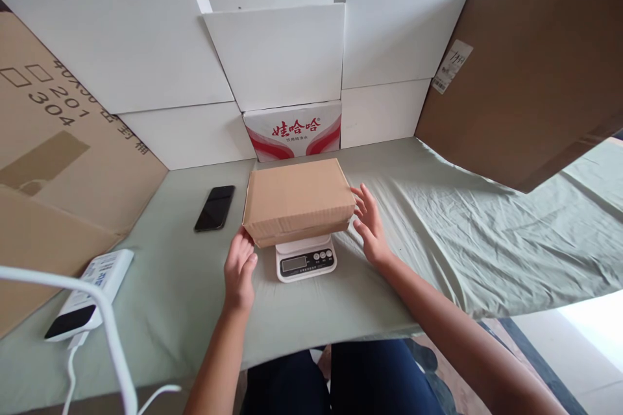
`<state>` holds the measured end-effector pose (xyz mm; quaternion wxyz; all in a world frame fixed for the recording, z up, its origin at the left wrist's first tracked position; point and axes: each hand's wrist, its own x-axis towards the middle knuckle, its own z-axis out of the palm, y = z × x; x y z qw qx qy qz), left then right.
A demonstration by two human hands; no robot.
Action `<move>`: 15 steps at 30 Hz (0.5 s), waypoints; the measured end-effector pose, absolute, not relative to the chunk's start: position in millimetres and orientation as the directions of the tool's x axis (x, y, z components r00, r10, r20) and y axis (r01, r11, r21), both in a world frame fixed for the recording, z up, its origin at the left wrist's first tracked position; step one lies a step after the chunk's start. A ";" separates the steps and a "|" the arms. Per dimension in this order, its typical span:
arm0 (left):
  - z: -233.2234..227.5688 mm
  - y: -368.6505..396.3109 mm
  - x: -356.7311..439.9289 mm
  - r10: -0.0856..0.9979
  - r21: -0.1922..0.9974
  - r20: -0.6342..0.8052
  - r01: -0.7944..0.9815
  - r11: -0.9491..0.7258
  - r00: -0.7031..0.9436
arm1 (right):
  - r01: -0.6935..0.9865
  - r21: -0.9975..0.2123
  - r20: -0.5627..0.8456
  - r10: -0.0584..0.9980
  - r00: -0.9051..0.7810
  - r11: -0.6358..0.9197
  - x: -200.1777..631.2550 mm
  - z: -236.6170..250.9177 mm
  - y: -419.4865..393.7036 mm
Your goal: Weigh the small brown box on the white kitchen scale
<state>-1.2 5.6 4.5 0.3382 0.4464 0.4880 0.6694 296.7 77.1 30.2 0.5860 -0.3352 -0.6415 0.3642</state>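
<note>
A closed brown cardboard box (299, 194) rests over the platform of a white kitchen scale (306, 262), or just above it; its underside is hidden. The scale's small display looks blank, with round buttons to its right. My left hand (240, 266) is at the box's front left corner, its fingertips partly hidden beneath the edge and its thumb apart. On the opposite side, my right hand (371, 224) has curved, spread fingers against the box's right end, some tips hidden behind it. Between them, both hands steady the box.
A black phone (215, 208) lies left of the box. A white power strip (90, 295) with a cable (104, 311) sits at front left. White boxes (275, 55) and a red-and-white carton (293, 131) form a back wall. Large cardboard panels (525, 71) flank the green cloth (331, 311).
</note>
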 end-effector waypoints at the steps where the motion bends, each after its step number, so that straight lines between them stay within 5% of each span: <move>1: 4.9 5.8 -1.2 0.888 0.955 0.267 -0.022 -0.297 -0.375 | 0.001 -0.860 0.507 0.856 -0.096 0.510 296.8 29.7 77.2; 15: 8.1 6.2 1.3 0.917 0.966 0.235 -0.023 -0.256 -0.323 | 0.009 -0.862 0.497 0.847 -0.187 0.507 294.7 30.4 74.1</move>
